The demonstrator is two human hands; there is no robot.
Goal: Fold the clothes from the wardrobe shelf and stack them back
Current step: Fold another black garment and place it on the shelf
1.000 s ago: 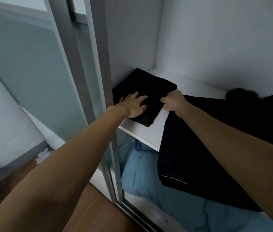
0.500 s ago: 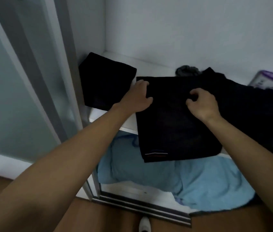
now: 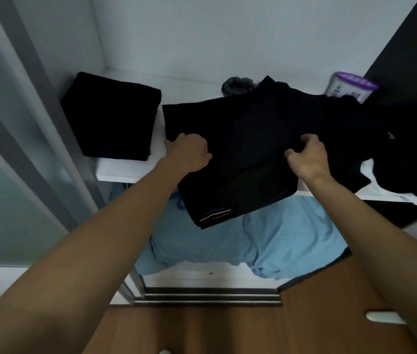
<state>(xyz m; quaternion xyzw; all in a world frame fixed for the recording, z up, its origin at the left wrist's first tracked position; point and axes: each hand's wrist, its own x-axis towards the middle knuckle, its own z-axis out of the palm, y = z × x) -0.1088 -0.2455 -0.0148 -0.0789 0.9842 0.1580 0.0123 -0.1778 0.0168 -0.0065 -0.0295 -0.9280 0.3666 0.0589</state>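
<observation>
A black garment [image 3: 240, 154] with thin striped trim at its lower corner lies spread on the white wardrobe shelf [image 3: 125, 171] and hangs over the front edge. My left hand [image 3: 189, 153] grips its left edge. My right hand [image 3: 309, 157] pinches a fold of its right side. A folded black stack [image 3: 111, 116] sits at the shelf's left end, apart from both hands. More unfolded dark clothes [image 3: 386, 149] are heaped at the right.
A grey rolled item [image 3: 238, 85] and a purple-lidded white container [image 3: 350, 85] stand at the shelf's back. Light blue fabric [image 3: 266, 241] fills the space below. A sliding door frame [image 3: 36, 123] runs down the left; a dark panel [image 3: 416, 60] stands on the right. Wooden floor lies beneath.
Both hands left the folded stack and moved right onto the spread black garment, then slid nearer the shelf's front edge. The view shifted right and downward.
</observation>
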